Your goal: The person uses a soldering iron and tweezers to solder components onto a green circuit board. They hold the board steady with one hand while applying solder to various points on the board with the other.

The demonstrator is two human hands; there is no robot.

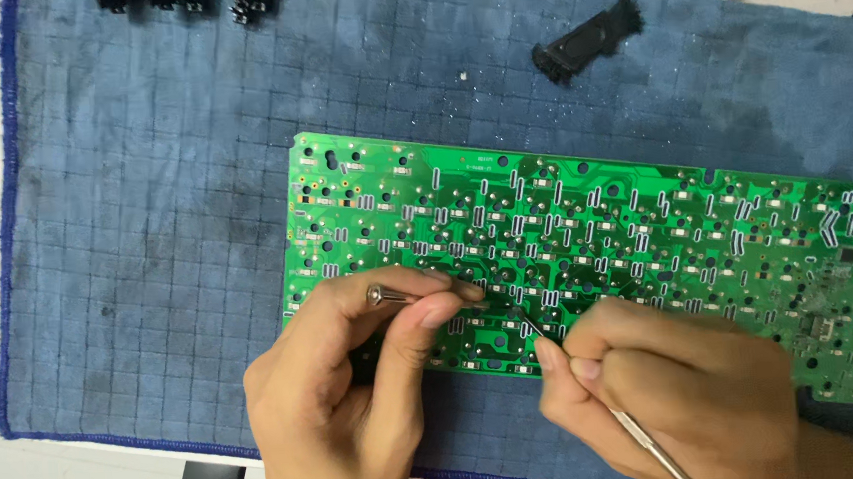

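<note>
Board: green circuit board (647,244) on blue cloth (146,239), under both hands.
Left hand (357,384): pinched on metal pin (400,296).
Right hand (677,392): clamped on thin metal tool (646,444), tip on board.

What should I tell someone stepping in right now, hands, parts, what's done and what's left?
Left hand: pinching a thin metal tool flat over the green circuit board.
Right hand: holding a slim metal probe, tip on the board's lower edge near the left tool.
Board lies solder side up on the blue cloth; a black part lies above it.
Done: board exposed. Left: the spot under both tips is in progress.
</note>
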